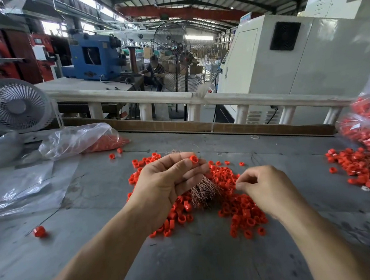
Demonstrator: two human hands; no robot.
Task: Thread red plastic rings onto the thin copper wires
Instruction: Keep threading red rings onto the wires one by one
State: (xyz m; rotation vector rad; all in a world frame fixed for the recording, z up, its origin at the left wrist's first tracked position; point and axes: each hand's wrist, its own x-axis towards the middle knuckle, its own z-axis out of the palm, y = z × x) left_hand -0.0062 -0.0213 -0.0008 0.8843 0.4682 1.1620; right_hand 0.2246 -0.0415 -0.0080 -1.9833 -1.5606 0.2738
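Red plastic rings (pixel 235 205) lie heaped on the scuffed grey table (pixel 191 263) in a factory hall. Left hand (pixel 168 184) pinches one ring (pixel 193 159) and clutches bristly copper wires (pixel 203 191); right hand (pixel 265 188) pinches, contents unclear.

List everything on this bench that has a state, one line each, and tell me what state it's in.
left hand: raised, pinching one red ring
right hand: fingers curled, pinching; wire too thin to confirm
copper wire bundle: lying on the loose ring pile
plastic bag: lying on its side, holding red parts
desk fan: upright; spinning unclear
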